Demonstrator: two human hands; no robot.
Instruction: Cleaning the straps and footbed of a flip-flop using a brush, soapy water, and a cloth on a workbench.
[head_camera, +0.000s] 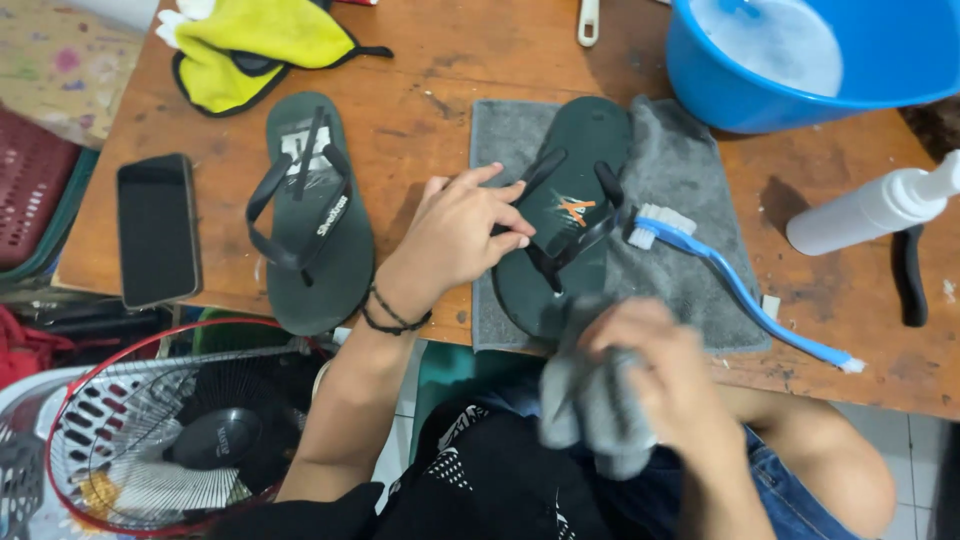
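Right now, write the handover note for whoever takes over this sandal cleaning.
Left hand: fingers press on the dark green flip-flop, steadying it on the grey towel.
Right hand: closed on a grey cloth, at the flip-flop's near end; blurred.
Blue toothbrush lies on the towel, beside the flip-flop. Blue basin of soapy water at the back right, white bottle to the right.
Second flip-flop lies on bare table, untouched.
Whether the first one is clean, I cannot tell.

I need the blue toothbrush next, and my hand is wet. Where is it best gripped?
Probably the blue toothbrush by its bare handle end, coming from the near table edge: the handle lies flat there, while the bristle head rests against the flip-flop.
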